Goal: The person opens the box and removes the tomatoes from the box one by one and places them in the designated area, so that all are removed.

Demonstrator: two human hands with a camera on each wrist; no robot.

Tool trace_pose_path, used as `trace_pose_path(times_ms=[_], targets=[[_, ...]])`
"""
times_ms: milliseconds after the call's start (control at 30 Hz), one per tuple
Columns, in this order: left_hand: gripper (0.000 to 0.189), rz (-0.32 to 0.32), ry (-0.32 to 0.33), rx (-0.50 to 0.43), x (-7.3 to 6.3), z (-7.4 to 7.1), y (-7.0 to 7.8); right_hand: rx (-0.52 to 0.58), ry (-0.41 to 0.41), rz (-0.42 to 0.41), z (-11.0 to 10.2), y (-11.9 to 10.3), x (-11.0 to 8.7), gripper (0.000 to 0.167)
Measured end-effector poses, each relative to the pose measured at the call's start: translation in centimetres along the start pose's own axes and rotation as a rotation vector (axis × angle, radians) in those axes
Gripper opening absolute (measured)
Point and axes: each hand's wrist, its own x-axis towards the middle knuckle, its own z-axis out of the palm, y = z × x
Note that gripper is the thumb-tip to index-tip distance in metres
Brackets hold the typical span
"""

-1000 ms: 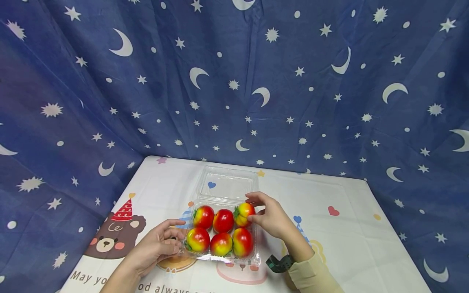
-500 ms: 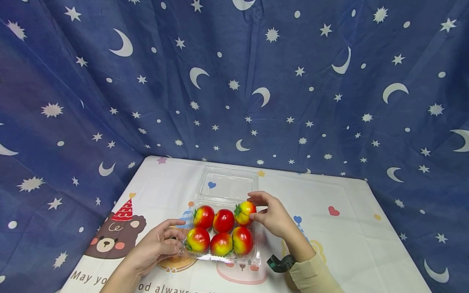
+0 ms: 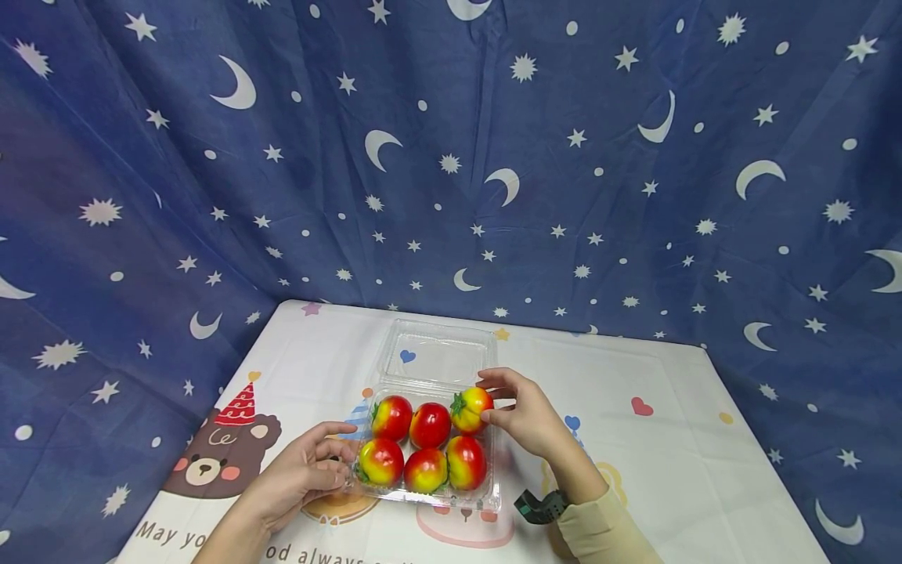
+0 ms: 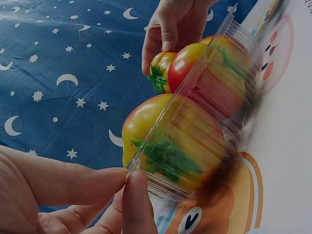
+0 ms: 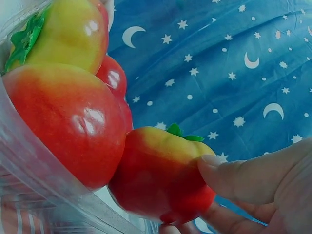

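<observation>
White cloth [image 3: 676, 470] covers the table, its near edge printed with dark lettering, partly hidden by the left forearm. At the near right, a pale yellow sleeve [image 3: 607, 526] ends just short of a dark wristband [image 3: 541, 507] at the right wrist. Farther left, a brown bear print [image 3: 204, 470] wears a red party hat.

Between the arms sits a clear plastic container [image 3: 486, 500], opened out flat. At its left side the left hand [image 3: 304, 474] pinches the rim between thumb and forefinger, as the left wrist view shows. Six glossy red-and-yellow fruits with green leaves fill the container in two rows of three. In the near row are the near left fruit [image 3: 381, 462], the near middle fruit [image 3: 426, 471] and the near right fruit [image 3: 467, 463].

Behind them come the far left fruit [image 3: 392, 417], the far middle fruit [image 3: 430, 425] and the far right fruit [image 3: 470, 412]. This last one is gripped from the right by the thumb and fingers of the right hand [image 3: 527, 415], its leaves turned left; whether it touches the container floor cannot be told.

Beyond lies the clear lid [image 3: 451, 360], then a blue curtain [image 3: 451, 86] with white moons and stars.
</observation>
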Motion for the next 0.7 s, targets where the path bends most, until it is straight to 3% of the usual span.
trace_pose_path(times_ms=[700], targets=[[0.083,-0.007,0.001,-0.005,-0.06,0.04,0.16,0.098,0.045,0.046,-0.31,0.82,-0.11,0.054]])
